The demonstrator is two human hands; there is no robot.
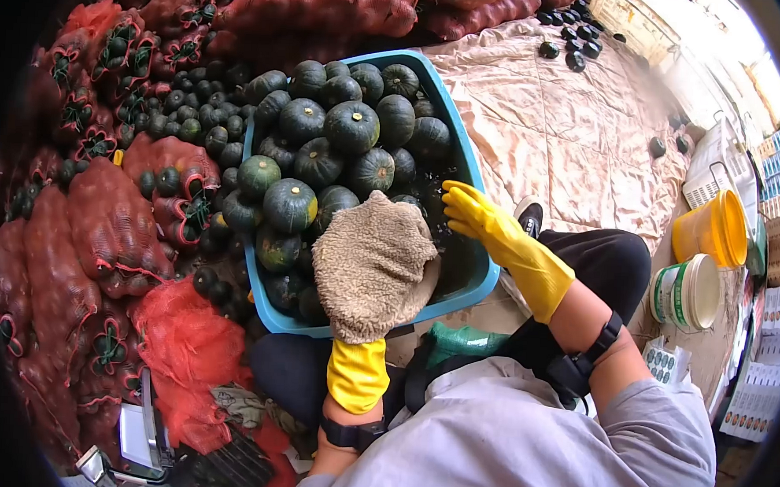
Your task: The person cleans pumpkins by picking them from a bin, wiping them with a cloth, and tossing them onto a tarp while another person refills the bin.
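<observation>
A blue tub [483, 288] in front of me is heaped with dark green squashes [352, 127], some with yellowish patches. My left hand [372, 273] is covered by a tan fleece cloth [367, 251] over the tub's near side, right against the squashes. Only the yellow glove cuff shows below the cloth; the fingers are hidden. In a yellow rubber glove, my right hand [479, 217] hangs over the tub's right rim, fingers stretched out and holding nothing. Dark, wet-looking tub floor shows beside its fingertips.
Red mesh sacks [118, 220] full of squashes are piled left and behind. Loose squashes [207, 115] lie beside the tub. A pinkish sheet [555, 120] covers the floor at right. A yellow bucket [713, 227] and a white bucket [686, 290] stand right of my knee.
</observation>
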